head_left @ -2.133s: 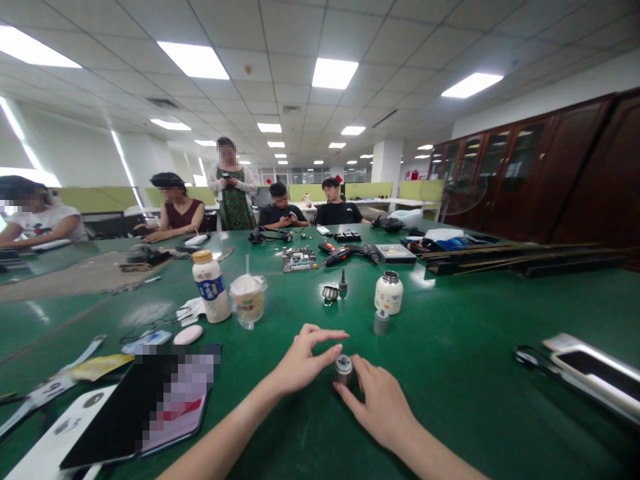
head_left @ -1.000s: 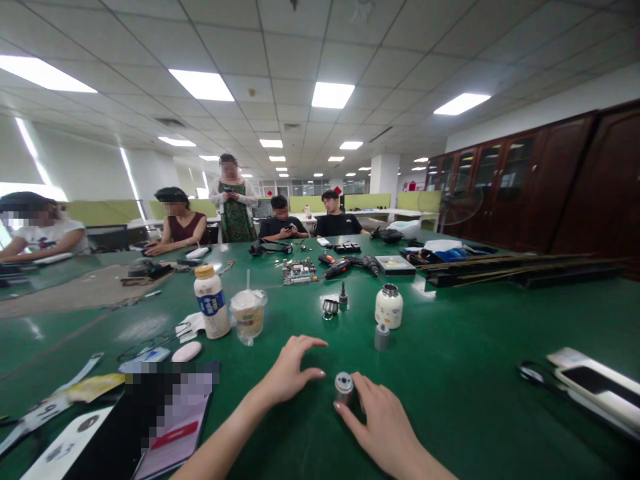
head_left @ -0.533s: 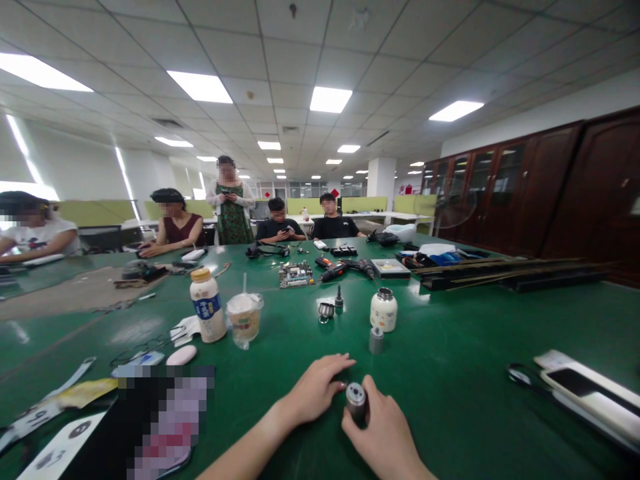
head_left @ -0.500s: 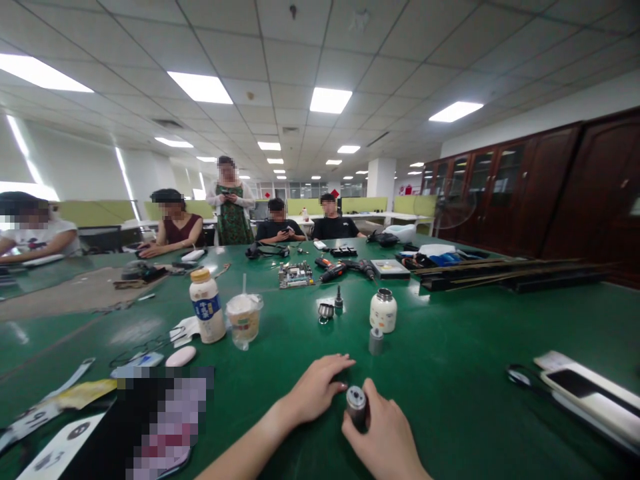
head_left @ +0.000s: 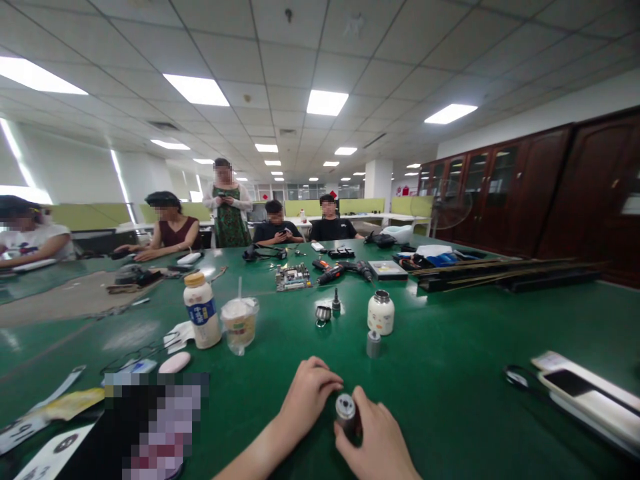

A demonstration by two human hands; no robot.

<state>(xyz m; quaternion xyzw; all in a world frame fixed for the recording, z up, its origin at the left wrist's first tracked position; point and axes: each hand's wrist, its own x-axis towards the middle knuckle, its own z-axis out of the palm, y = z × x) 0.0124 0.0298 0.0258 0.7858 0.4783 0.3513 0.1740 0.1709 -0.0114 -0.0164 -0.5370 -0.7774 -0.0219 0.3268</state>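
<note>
My right hand grips a silvery metal cylinder between thumb and fingers, upright, with small holes in its top face. Just left of it is my left hand, its fingers bent and brought together near the thumb; whether anything small is between the fingertips cannot be made out. Beyond my hands a second metal cylinder stands in front of a cream bottle without a lid. A metal cup-shaped part and a dark pointed bit are farther back on the green table.
At left are a milk tea bottle, a plastic cup with a straw and a pink oval object. A circuit board and power drills lie farther back. White devices lie at right. Several people are around the table.
The left hand's fingers have drawn together from a more spread pose. My right hand and the held cylinder have shifted slightly left and down in the view.
</note>
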